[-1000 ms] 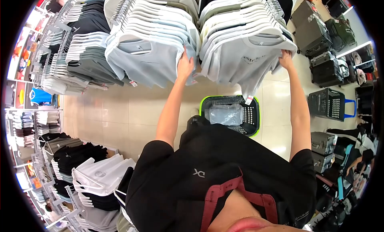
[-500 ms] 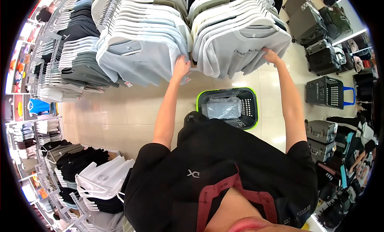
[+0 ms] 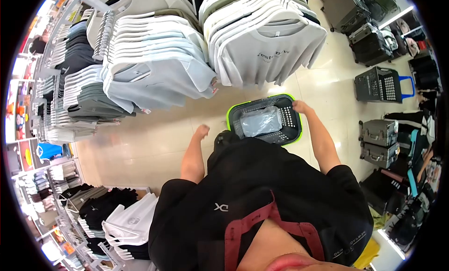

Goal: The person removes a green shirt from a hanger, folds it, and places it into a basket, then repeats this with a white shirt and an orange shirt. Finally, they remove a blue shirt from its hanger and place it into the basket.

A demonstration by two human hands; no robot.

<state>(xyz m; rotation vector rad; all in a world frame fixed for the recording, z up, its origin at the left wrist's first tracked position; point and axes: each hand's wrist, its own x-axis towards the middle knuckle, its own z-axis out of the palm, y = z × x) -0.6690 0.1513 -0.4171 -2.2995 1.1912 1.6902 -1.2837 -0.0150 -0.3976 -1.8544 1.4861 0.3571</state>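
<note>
My left hand (image 3: 202, 131) hangs over the tiled floor, left of the shopping basket, its fingers loosely curled with nothing in them. Close to the basket's upper right corner in this view is my right hand (image 3: 300, 107), also curled and with no garment in it. The dark grey basket (image 3: 293, 130) has a bright green rim and stands on the floor in front of me. Inside it lies a clear plastic-wrapped package (image 3: 261, 122). Above hang a light blue T-shirt (image 3: 154, 86) and a grey T-shirt with lettering (image 3: 271, 49), each at the front of its rack row.
More racks of shirts (image 3: 100, 100) line the left side, and a white T-shirt (image 3: 128, 219) hangs at lower left. On the right stand suitcases (image 3: 369, 44), silver cases (image 3: 380, 133) and another dark basket with a blue handle (image 3: 379, 85). Tiled floor (image 3: 145, 140) lies between.
Both hands have let go of the shirts and drawn back toward me, the left over the floor, the right beside the basket. The view has shifted slightly.
</note>
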